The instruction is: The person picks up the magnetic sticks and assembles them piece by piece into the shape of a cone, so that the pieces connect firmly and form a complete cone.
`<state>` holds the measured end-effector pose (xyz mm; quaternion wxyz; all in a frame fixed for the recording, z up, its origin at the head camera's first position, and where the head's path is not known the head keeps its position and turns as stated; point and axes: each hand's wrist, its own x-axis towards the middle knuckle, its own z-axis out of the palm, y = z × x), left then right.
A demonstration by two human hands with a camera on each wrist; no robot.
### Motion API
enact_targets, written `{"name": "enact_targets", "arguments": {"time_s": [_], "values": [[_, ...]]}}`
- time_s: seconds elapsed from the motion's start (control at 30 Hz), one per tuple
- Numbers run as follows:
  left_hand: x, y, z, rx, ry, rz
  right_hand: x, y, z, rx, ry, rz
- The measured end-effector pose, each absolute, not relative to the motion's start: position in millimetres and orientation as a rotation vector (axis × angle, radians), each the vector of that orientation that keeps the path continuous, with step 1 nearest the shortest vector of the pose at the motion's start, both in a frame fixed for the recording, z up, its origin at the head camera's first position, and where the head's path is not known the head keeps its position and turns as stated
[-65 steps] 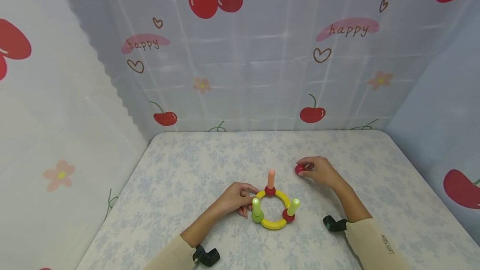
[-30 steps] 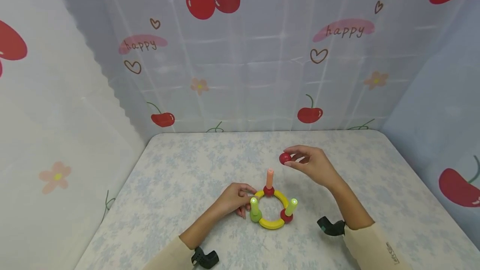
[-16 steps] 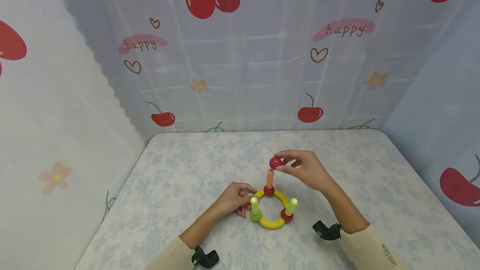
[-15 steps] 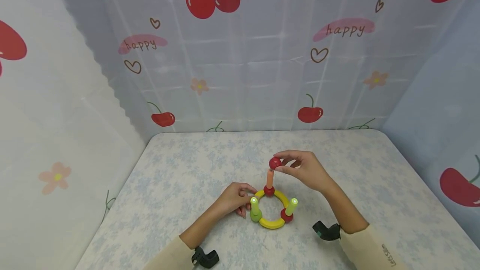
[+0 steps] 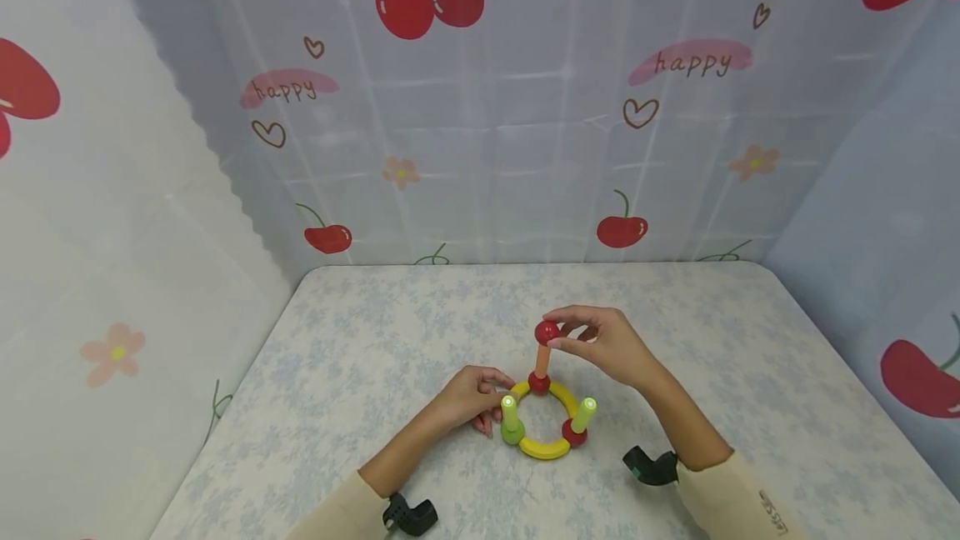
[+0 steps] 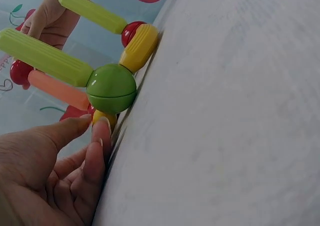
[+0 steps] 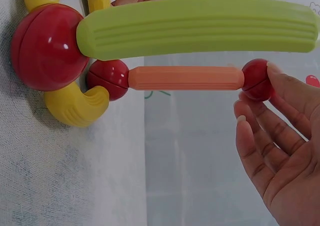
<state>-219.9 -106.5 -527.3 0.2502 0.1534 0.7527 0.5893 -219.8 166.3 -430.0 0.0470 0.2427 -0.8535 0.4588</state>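
A ring of curved yellow rods joined by balls lies on the table, two balls red and one green ball. From the balls rise an orange rod at the back and two lime-green rods in front. My right hand pinches a red ball between thumb and fingers, right at the top end of the orange rod. With thumb and fingertips my left hand pinches a yellow rod at the ring's left side, beside the green ball.
The table wears a pale blue floral cover. Behind it hangs a curtain printed with cherries, with more curtain at the sides. A black wrist camera sits on the left wrist, another black wrist camera on the right.
My right hand has carried the red ball leftward from the table's right part, over the orange rod, then down onto its top end. My left hand stays at the ring.
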Motion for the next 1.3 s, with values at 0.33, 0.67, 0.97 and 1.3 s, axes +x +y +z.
{"name": "enact_targets", "arguments": {"time_s": [0.33, 0.67, 0.97, 1.3], "values": [[-238.2, -138.5, -499.0, 0.674, 2.145, 1.374, -221.8, 165.3, -431.6, 0.753, -2.602, 1.404], [-231.8, -144.7, -474.6, 1.129, 1.916, 1.339, -221.3, 166.8, -431.4, 0.751, -2.606, 1.406], [-224.4, -128.0, -484.1, 1.238, 1.907, 1.442, -220.2, 168.1, -433.4, 0.734, -2.606, 1.431], [-223.0, -117.7, -488.4, 1.212, 2.039, 1.494, -220.7, 169.6, -431.0, 0.819, -2.611, 1.459]]}}
